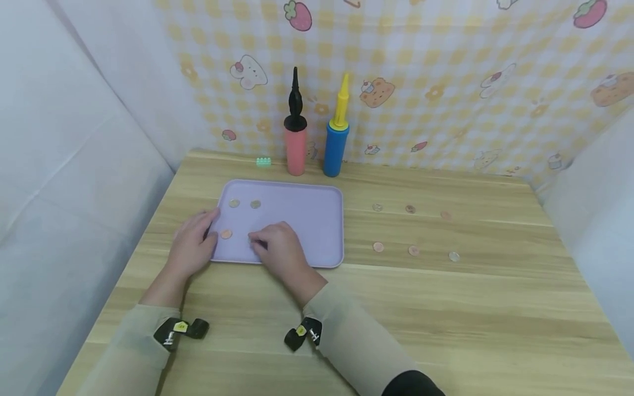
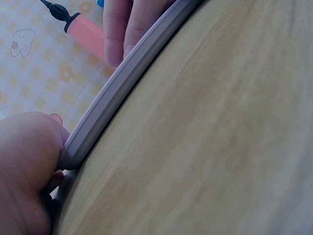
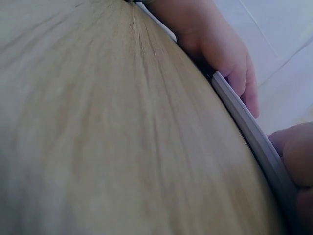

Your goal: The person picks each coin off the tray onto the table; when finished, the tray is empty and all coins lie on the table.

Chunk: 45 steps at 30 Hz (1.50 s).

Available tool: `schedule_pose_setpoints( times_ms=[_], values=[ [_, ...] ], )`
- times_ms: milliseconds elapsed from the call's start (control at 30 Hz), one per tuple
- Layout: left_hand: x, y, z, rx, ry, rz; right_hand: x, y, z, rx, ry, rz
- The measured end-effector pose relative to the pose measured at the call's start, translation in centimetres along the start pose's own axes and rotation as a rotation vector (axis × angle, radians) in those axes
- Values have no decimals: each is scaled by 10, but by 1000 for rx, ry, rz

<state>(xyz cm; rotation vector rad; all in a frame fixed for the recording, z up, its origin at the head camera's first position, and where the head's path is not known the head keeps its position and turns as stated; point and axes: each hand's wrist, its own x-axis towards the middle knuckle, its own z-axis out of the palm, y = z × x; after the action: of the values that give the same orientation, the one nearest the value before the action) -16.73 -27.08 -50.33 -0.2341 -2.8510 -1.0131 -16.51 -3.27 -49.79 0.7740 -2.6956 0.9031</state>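
A lilac tray (image 1: 317,220) lies on the wooden table. My left hand (image 1: 193,242) rests at its left rim, fingers fairly straight, thumb and fingertips touching the edge. Within the tray, my right hand (image 1: 282,250) pinches a coin low over the tray floor; its fingers hide most of that coin. Two dull coins, one (image 1: 234,203) near the far left corner and another (image 1: 255,204) beside it, lie flat in the tray. A copper-coloured coin (image 1: 226,234) sits nearer my left thumb. The left wrist view shows the tray rim (image 2: 122,78) between both hands.
Right of the tray, several coins lie in two rows, among them a copper one (image 1: 378,247) and a silvery one (image 1: 454,256). Behind the tray stand a pink-and-black hand pump (image 1: 296,148), a blue-and-yellow pump (image 1: 335,148) and a small green toy brick (image 1: 263,161).
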Motion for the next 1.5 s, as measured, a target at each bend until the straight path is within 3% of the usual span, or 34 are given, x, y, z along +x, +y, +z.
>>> schedule_pose_setpoints(
  times_ms=[100,200,367,467,833,1133,1500],
  values=[
    [0,1,-1,-6,4,0,1,0,0,-5,13,-15],
    [0,1,-1,-6,7,3,1,1,0,58,41,-3],
    [0,2,0,4,7,6,0,3,-1,238,64,91],
    [0,2,0,7,5,7,-1,3,-2,288,61,136],
    [-2,2,-1,1,-7,-9,-1,-1,-6,342,64,205],
    [-2,1,-1,1,1,-4,-1,1,-5,320,71,164],
    [-3,3,-1,-4,11,3,-4,9,-10,305,107,190]
  ],
)
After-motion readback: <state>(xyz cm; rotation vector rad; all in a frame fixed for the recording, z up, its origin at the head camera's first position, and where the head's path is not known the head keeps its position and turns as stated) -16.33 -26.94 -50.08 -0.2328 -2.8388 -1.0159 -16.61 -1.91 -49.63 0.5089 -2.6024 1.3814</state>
